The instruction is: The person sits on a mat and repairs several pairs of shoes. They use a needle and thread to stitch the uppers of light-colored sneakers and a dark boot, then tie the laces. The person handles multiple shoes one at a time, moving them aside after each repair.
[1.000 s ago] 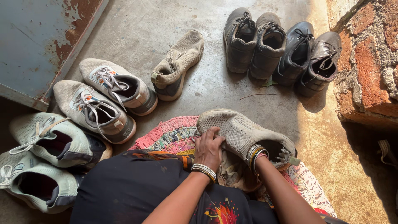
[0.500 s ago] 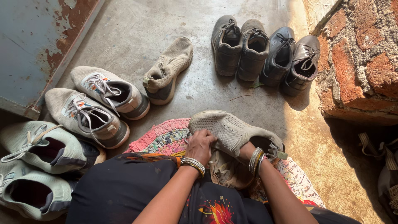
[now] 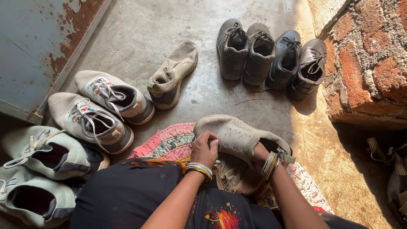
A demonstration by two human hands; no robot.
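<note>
The left hand (image 3: 204, 148) has its fingers curled, pinching the side of a beige knit shoe (image 3: 239, 135) held over the lap. The right hand (image 3: 259, 154) grips the shoe's heel from below, fingers mostly hidden.

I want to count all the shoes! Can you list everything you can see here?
beige knit slip-on shoe: one, beige, held over the lap
matching beige knit shoe: one, alone on the concrete floor
grey-white laced sneakers: two, left of centre
pale green sneakers: two, far left
grey lace-up boots: two, top centre
black leather shoes: two, beside the brick wall
braided pink rug: one, under the lap
worn cloth: one, tan, under the held shoe
left hand: fingers on the shoe's side
right hand: at the shoe's heel
</note>
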